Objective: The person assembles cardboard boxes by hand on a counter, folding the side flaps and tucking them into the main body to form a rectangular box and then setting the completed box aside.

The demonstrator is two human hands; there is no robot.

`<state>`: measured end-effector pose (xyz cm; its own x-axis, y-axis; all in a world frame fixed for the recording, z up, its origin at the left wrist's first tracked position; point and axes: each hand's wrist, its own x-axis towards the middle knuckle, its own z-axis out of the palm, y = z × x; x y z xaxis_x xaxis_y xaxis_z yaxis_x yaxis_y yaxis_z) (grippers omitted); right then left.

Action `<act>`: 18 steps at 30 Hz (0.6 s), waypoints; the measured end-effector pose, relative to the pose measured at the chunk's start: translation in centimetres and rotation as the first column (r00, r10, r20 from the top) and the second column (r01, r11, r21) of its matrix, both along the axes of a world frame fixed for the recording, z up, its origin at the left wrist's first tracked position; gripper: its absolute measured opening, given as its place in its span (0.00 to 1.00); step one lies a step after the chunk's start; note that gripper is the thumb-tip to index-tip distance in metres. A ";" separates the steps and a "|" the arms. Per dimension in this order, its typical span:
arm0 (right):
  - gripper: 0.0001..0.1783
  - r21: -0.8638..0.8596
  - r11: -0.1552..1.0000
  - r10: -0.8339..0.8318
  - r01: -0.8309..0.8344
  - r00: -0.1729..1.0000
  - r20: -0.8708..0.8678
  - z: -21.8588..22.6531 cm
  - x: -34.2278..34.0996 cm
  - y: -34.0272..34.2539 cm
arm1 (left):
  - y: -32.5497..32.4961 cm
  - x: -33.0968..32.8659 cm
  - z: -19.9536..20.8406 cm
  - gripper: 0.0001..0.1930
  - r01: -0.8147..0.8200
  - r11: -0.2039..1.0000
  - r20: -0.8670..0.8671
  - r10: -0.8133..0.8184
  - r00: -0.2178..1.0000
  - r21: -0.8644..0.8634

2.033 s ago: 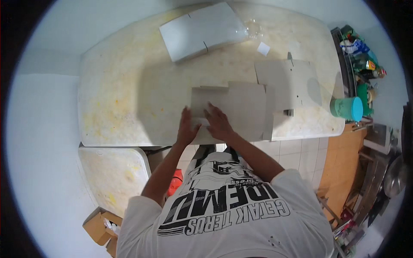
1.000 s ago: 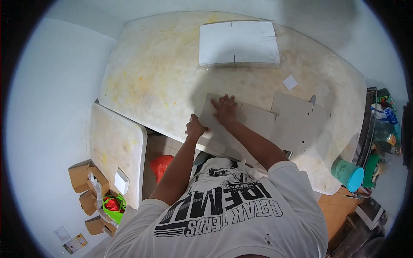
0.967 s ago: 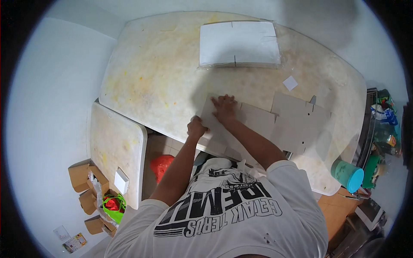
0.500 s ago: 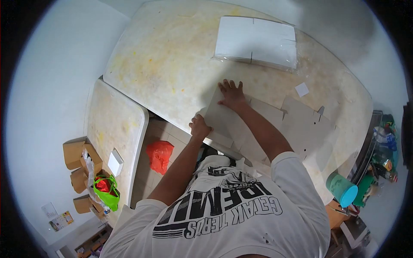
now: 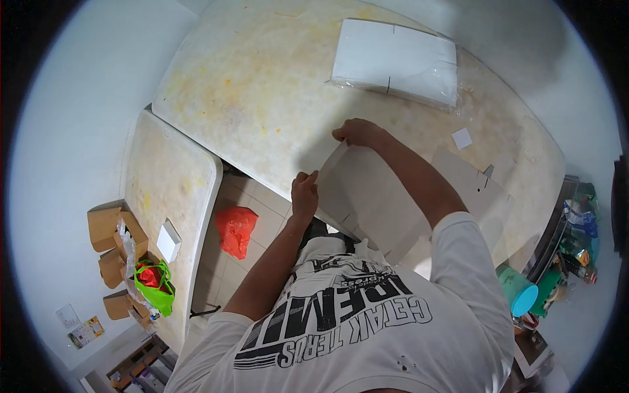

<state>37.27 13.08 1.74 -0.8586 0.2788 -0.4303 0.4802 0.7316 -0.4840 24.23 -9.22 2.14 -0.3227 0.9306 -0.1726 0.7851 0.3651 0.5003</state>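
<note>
A flat grey cardboard sheet (image 5: 369, 183) with creases and slits lies at the table's near edge, its left border raised in a narrow strip. My right hand (image 5: 362, 133) is closed on the far corner of that border. Nearer to me, my left hand (image 5: 304, 195) is closed on the same border, close to the table edge. Beneath my right forearm and to its right, more grey cardboard (image 5: 462, 190) with slits and small dark holes lies flat; my arm hides where the pieces meet or overlap.
A plastic-wrapped stack of white sheets (image 5: 395, 57) lies on the stained table (image 5: 229, 85). A small white square (image 5: 462, 138) is to the right. A turquoise container (image 5: 522, 296) stands at lower right. A second table (image 5: 157, 177) holds open brown boxes (image 5: 108, 226) and a green bag (image 5: 157, 298).
Both hands have gone from resting spread on the sheet to gripping its left border, which has come up off the table. The view has shifted slightly.
</note>
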 end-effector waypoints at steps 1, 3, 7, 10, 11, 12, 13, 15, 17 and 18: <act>0.06 -0.021 0.999 -0.049 0.048 0.997 -0.057 -0.6 0.9 -0.2 | -0.3 -0.1 -0.2 0.23 0.008 0.999 0.092 -0.012 0.996 0.042; 0.06 -0.047 0.994 -0.099 0.094 0.990 -0.103 -1.6 2.5 -0.8 | -0.6 -0.1 -0.9 0.25 0.010 0.997 0.192 -0.026 0.981 0.082; 0.16 0.383 0.924 0.090 0.023 0.958 -0.274 -5.1 6.7 -3.3 | -1.1 0.8 -1.3 0.23 0.349 0.909 -0.145 -0.323 0.935 0.228; 0.25 0.603 0.797 0.188 0.040 0.932 -0.310 -3.1 8.1 -7.2 | -3.1 0.2 -2.9 0.26 0.498 0.864 -0.343 -0.447 0.826 0.075; 0.30 0.543 0.837 0.093 0.066 0.961 -0.260 -2.1 8.5 -8.2 | -3.3 0.1 -3.1 0.27 0.549 0.836 -0.345 -0.511 0.787 0.014; 0.30 0.543 0.838 0.094 0.062 0.962 -0.256 -1.6 8.5 -8.9 | -3.4 0.0 -3.3 0.27 0.547 0.837 -0.341 -0.510 0.789 0.015; 0.31 0.528 0.840 0.018 0.122 0.967 -0.253 -1.1 8.8 -9.5 | -2.9 0.4 -2.7 0.27 0.576 0.816 -0.332 -0.557 0.762 -0.048; 0.33 0.511 0.840 -0.053 0.181 0.966 -0.254 -1.0 8.1 -10.3 | -1.6 0.9 -1.5 0.27 0.597 0.794 -0.323 -0.598 0.734 -0.115; 0.36 0.503 0.859 0.041 0.099 0.965 -0.259 -1.5 6.7 -11.3 | 0.4 1.7 -0.9 0.30 0.621 0.784 -0.158 -0.616 0.772 -0.023; 0.36 0.456 0.887 0.053 0.078 0.962 -0.268 -1.8 5.8 -12.0 | 0.5 1.9 -1.2 0.30 0.624 0.781 -0.157 -0.620 0.769 -0.025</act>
